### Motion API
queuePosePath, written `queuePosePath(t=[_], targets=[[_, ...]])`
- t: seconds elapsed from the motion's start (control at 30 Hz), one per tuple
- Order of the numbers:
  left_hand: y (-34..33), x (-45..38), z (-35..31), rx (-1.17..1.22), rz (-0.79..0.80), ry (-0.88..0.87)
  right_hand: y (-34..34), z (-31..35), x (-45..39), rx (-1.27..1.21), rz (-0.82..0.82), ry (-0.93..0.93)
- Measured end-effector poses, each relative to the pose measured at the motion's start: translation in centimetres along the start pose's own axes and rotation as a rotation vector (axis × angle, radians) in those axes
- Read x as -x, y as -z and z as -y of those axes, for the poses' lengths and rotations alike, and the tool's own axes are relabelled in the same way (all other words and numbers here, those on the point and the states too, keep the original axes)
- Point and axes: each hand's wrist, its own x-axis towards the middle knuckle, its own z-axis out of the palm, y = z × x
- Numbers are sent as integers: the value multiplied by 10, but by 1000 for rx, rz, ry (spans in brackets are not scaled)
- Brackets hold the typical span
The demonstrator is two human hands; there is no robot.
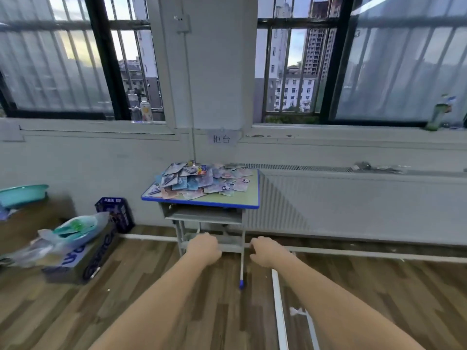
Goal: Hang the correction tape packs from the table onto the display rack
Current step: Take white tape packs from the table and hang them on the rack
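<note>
1. Left hand (pixel 204 247), extended with the knuckles toward the camera: fingers curl under and out of sight, holding nothing visible; whether it is closed I cannot tell.
2. The loose heap of colourful card-backed correction tape packs (pixel 199 181) lies on the small blue-edged school desk (pixel 249 200), well ahead of both hands.
3. Right hand (pixel 265 251): likewise curled, state unclear.
4. Risk: the packs overlap, so grabbing one could drag others over the desk edge. No display rack is in view.

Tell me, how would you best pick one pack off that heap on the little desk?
Probably from above: pinch a raised edge of a top pack in the heap of packs, since they lie flat and overlapping on the desk. Both hands, left and right, hold nothing.
</note>
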Motion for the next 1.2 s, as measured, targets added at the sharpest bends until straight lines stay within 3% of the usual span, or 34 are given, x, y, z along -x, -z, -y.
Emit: queuePosePath(t=[0.3, 0.53, 0.87, 1.2], targets=[[36, -185, 81, 65, 28, 72, 41, 14, -230, 15, 59, 51], [40, -299, 164, 120, 91, 129, 38, 64, -370, 34, 177, 131], [64, -489, 284, 222, 110, 72, 61, 125, -576, -52, 154, 58], [70, -617, 338, 400, 45, 131, 79, 138, -708, -4, 6, 39]])
